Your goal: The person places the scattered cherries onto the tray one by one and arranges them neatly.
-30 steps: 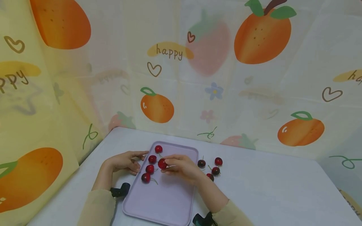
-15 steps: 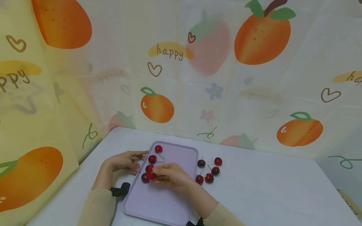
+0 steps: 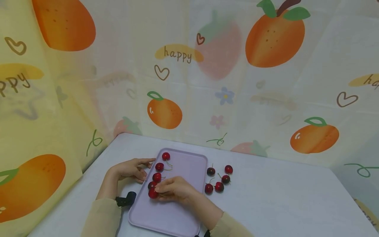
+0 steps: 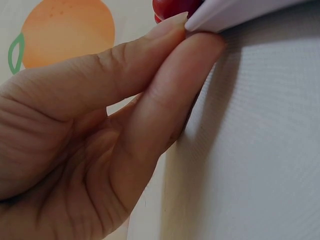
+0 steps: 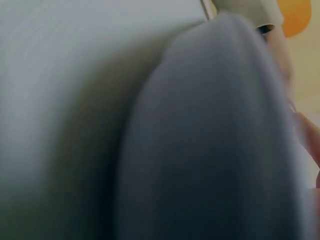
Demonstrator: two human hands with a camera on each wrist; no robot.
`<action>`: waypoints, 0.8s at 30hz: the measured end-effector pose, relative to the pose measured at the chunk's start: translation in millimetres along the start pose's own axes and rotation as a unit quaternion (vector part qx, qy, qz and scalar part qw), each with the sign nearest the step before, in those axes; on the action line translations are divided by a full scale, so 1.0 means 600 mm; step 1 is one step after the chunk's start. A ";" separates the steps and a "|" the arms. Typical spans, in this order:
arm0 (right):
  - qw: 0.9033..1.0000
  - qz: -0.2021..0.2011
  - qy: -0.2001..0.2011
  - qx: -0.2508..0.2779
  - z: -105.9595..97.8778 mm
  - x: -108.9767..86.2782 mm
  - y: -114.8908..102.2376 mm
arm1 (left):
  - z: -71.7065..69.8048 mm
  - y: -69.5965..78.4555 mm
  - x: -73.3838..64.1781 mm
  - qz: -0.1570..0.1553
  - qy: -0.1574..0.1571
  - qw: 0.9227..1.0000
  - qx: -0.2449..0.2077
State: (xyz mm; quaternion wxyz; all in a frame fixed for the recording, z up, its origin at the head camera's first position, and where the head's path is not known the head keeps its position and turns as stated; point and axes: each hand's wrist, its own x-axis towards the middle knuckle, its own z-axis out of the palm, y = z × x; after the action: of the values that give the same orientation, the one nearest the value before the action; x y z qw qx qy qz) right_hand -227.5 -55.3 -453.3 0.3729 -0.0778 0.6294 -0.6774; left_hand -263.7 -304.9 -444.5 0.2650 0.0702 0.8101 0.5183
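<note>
My right hand [image 3: 176,190] pinches a red cherry [image 3: 152,193] between thumb and fingers, low over the left side of a lilac tray [image 3: 177,217]. Right above that cherry sits a darker one, partly covered. Three more cherries with stems run up the tray's left side, the top cherry [image 3: 166,156] near the far corner. My left hand [image 3: 131,169] is at the tray's left edge; in the left wrist view its thumb [image 4: 125,65] and a finger pinch the rim. The right wrist view is mostly filled by the blurred tray edge [image 5: 200,140].
Several dark red cherries, among them a near cherry [image 3: 208,188], lie on the white table [image 3: 266,197] just right of the tray. A fruit-printed curtain [image 3: 189,82] closes off the back and left side.
My right hand has carried its cherry toward the near left, from mid-tray to the lower end of the cherry row. My left hand has stayed at the tray edge.
</note>
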 end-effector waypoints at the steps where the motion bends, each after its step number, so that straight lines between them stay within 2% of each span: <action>1: 1.000 0.002 0.000 0.000 0.000 0.001 0.002 | 0.000 0.000 0.000 0.001 0.000 1.000 0.000; 13: 1.000 -0.007 -0.008 -0.020 0.005 -0.003 0.008 | -0.001 -0.001 -0.001 0.008 -0.008 1.000 -0.003; 24: 1.000 -0.007 -0.012 -0.011 0.001 -0.004 0.010 | -0.001 -0.003 0.001 0.005 -0.003 1.000 -0.004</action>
State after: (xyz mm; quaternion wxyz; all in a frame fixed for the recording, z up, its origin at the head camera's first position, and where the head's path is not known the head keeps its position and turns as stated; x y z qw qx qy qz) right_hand -223.0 -53.8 -457.7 0.3750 -0.0947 0.6315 -0.6720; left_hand -264.0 -305.9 -446.4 0.2647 0.0747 0.8071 0.5225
